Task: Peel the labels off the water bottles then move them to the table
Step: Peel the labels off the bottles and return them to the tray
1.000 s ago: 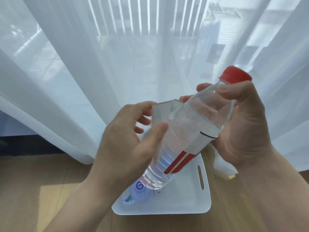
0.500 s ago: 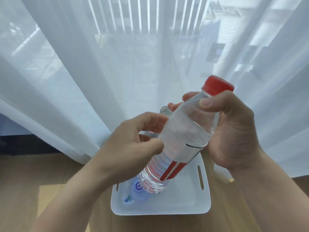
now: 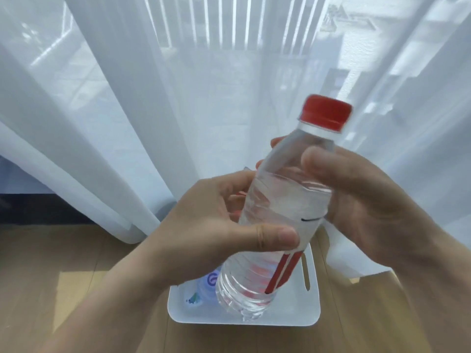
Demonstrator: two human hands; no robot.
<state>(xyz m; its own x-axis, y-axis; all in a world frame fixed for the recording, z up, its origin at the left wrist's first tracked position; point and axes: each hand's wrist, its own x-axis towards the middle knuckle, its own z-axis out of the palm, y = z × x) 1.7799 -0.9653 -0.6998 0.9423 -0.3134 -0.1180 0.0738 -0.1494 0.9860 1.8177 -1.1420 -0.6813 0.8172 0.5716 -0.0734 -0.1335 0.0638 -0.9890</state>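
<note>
A clear water bottle (image 3: 280, 212) with a red cap (image 3: 326, 115) is held tilted in the air above a white tray (image 3: 288, 317). Its label (image 3: 288, 266), clear with red stripes, clings to the lower right side of the bottle. My right hand (image 3: 369, 207) grips the upper body of the bottle, thumb across the front. My left hand (image 3: 216, 225) holds the bottle's middle from the left, thumb pressed on the label's edge, fingers curled behind. A second bottle (image 3: 204, 289) with a blue and green label lies in the tray, mostly hidden.
The tray, with a slot handle (image 3: 305, 273) on its right side, sits on a wooden floor (image 3: 51, 289). Sheer white curtains (image 3: 127, 98) hang right behind it and reach the floor. A dark baseboard (image 3: 30, 207) runs at the left.
The bottle has dropped lower and turned more upright. My left hand has closed in on the bottle, its thumb now on the label, and the lifted label flap is no longer visible.
</note>
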